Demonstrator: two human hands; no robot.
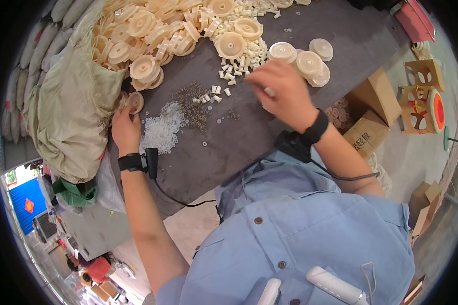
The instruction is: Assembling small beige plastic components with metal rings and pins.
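At the left of the table, my left hand [126, 131] is closed on a round pinkish-cream plastic wheel [136, 102], close to the cloth sack. My right hand [285, 96], slightly blurred, is raised over the table with its fingers bent. A small white plastic sleeve [269, 92] shows among them. Between my hands lie a heap of clear plastic washers [163, 127], a scatter of small metal springs [196, 114] and several loose white plastic sleeves [216, 94]. Beyond my right hand, several cream plastic discs [309, 63] lie in an overlapping group.
A large pile of cream plastic wheels [142, 25] covers the far left, beside more white sleeves [249, 53]. The pale cloth sack [66, 112] drapes over the left edge. Right of the table stand an open cardboard box [374, 96] and a pink bin [414, 21].
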